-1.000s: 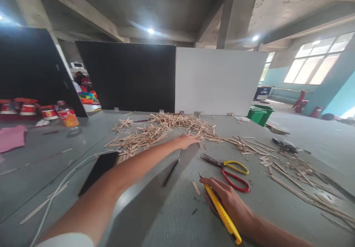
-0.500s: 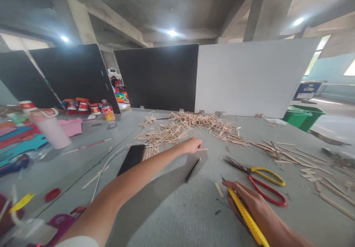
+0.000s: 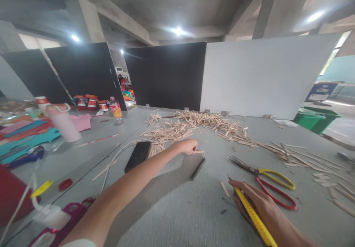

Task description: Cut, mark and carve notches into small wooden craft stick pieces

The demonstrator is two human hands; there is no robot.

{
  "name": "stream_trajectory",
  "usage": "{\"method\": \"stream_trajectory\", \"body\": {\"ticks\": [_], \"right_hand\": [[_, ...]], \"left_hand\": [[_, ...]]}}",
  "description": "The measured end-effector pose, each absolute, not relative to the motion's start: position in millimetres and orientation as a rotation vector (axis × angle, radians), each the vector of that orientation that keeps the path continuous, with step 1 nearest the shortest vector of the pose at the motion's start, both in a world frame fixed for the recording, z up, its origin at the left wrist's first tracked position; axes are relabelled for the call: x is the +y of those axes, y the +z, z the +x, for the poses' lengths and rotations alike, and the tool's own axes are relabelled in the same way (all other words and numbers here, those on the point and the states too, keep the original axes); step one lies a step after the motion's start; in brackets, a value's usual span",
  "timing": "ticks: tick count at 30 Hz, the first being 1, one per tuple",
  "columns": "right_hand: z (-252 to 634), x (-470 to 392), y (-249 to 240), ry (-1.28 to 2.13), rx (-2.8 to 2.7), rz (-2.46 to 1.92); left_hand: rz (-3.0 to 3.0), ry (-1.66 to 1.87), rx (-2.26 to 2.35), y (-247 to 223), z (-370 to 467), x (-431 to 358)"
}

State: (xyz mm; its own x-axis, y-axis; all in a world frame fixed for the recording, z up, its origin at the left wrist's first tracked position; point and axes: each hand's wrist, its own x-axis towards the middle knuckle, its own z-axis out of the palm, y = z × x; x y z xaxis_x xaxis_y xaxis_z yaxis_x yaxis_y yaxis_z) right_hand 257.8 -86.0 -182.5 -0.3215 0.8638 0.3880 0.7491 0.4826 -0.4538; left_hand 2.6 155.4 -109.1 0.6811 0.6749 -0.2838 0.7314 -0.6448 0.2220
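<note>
My left hand reaches out over the table, its fingers closed on a short wooden stick near the pile of wooden sticks. My right hand rests low on the right, wrapped around a yellow utility knife whose tip points away from me. Close to its tip lies a small loose wood piece. Scissors with one yellow and one red handle lie open just beyond my right hand. Between my hands is a black pen.
A black phone and white cable lie beside my left forearm. A purple power strip is at lower left. Farther back stand a pink bottle and a drink bottle. Longer wood strips spread at right, before green bins.
The view has turned slightly left. My left hand has drawn a little left across the table with the wooden stick. My right hand keeps its place with the knife.
</note>
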Motion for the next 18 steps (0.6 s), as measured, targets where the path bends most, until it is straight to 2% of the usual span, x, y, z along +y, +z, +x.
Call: {"method": "stream_trajectory", "body": {"ticks": [18], "right_hand": [[256.1, -86.8, -180.0, 0.229, -2.153, -1.381]], "left_hand": [[2.623, -0.246, 1.094, -107.9, 3.0, 152.2]]}}
